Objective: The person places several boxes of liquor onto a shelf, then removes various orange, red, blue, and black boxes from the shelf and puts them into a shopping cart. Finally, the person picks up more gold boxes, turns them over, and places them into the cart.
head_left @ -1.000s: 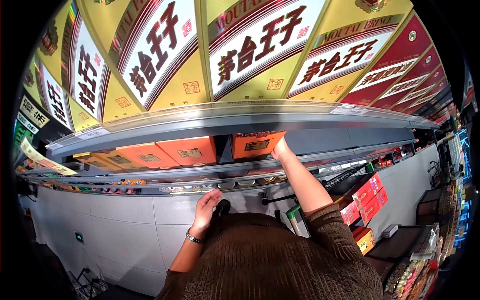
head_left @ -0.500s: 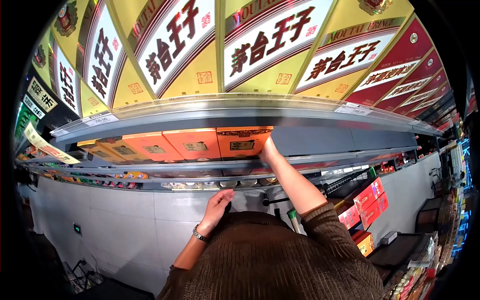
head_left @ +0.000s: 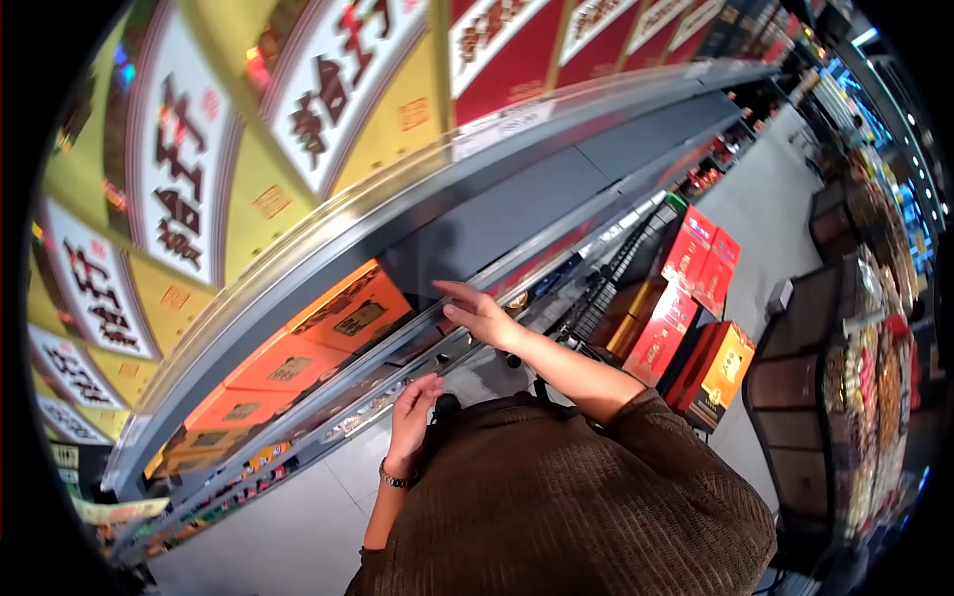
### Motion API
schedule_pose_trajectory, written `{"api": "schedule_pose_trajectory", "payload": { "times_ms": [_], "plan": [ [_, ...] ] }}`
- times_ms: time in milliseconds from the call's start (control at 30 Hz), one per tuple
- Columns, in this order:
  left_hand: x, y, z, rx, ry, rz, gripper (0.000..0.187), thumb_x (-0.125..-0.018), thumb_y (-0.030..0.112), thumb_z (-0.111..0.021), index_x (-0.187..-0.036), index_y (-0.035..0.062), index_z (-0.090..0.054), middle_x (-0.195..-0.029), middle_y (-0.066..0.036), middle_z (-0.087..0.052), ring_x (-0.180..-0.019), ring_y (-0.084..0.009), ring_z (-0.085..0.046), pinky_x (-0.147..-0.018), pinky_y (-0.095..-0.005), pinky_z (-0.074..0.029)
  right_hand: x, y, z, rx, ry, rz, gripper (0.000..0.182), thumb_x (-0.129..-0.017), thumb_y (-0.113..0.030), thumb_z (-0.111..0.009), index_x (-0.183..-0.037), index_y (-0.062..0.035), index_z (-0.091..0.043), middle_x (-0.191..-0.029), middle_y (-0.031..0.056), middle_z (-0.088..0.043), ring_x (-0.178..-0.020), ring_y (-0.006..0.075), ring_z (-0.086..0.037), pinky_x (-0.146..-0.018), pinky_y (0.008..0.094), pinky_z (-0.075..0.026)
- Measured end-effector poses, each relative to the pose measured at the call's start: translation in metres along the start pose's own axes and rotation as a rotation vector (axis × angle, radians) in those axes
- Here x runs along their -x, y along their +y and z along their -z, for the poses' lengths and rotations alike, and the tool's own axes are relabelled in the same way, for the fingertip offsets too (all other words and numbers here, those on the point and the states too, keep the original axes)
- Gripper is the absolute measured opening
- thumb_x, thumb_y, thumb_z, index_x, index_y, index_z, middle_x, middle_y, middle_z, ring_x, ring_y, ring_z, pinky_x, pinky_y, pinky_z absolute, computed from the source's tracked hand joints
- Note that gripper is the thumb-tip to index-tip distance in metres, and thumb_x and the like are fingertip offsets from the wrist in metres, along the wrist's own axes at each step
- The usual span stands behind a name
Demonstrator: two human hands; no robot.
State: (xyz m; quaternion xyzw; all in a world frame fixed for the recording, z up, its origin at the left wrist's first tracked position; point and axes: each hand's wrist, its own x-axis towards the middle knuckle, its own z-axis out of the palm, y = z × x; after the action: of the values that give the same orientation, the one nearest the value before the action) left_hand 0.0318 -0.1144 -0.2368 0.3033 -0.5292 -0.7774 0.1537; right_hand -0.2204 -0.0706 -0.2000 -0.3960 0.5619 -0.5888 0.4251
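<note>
My right hand (head_left: 481, 316) hangs in front of the shelf's front edge, its fingers parted and nothing in them. Just left of it stands the end box of a row of orange boxes (head_left: 356, 320) with dark labels; a small gap separates hand and box. Low before my body, below the shelf edge, my left hand (head_left: 409, 419) is empty, fingers loosely bent and apart. A dark bracelet or watch (head_left: 396, 476) circles that wrist.
Yellow-and-white boxes (head_left: 184, 169) and red boxes (head_left: 502, 50) line the shelf above, behind a price strip (head_left: 507, 127). To my right, a cart holds red boxes (head_left: 659, 333) and an orange-gold box (head_left: 723, 377). Display bins (head_left: 795, 397) stand beyond it.
My right hand has come away from the end orange box and drawn back. The view has turned right, bringing more of the cart and aisle in. My left hand stays low near my body.
</note>
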Motion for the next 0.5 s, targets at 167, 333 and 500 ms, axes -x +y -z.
{"api": "schedule_pose_trajectory", "payload": {
  "times_ms": [167, 333, 500],
  "plan": [
    [-0.02, 0.004, -0.013, -0.042, -0.124, 0.041, 0.032, -0.103, 0.012, -0.051, -0.131, -0.0021, -0.056, -0.126, -0.012, -0.063, -0.108, -0.016, -0.06, -0.098, -0.0298, -0.046, 0.094, 0.005, 0.106, 0.221, 0.583, 0.244, 0.044, -0.09, -0.012, -0.07, -0.132, -0.0077, -0.059, -0.132, 0.0094, -0.057, -0.127, 0.0224, -0.051, -0.107, 0.0348, -0.04],
    [-0.038, 0.004, -0.032, -0.132, -0.25, 0.072, 0.032, -0.102, 0.01, -0.051, -0.131, -0.0031, -0.056, -0.126, -0.013, -0.063, -0.112, -0.0177, -0.06, -0.099, -0.0304, -0.046, 0.243, -0.013, 0.236, 0.96, 1.307, 0.16, 0.063, -0.073, -0.021, -0.083, -0.128, -0.0024, -0.057, -0.124, 0.0152, -0.059, -0.122, 0.0313, -0.053, -0.107, 0.0398, -0.04],
    [-0.048, 0.004, -0.054, -0.173, -0.342, 0.069, 0.031, -0.102, 0.009, -0.052, -0.13, -0.0034, -0.057, -0.126, -0.013, -0.064, -0.112, -0.017, -0.06, -0.1, -0.0293, -0.046, 0.372, -0.025, 0.273, 1.196, 1.676, -0.704, 0.109, -0.06, -0.052, -0.087, -0.145, -0.0058, -0.039, -0.14, 0.0251, -0.043, -0.134, 0.0417, -0.04, -0.111, 0.0478, -0.036]
  ]
}}
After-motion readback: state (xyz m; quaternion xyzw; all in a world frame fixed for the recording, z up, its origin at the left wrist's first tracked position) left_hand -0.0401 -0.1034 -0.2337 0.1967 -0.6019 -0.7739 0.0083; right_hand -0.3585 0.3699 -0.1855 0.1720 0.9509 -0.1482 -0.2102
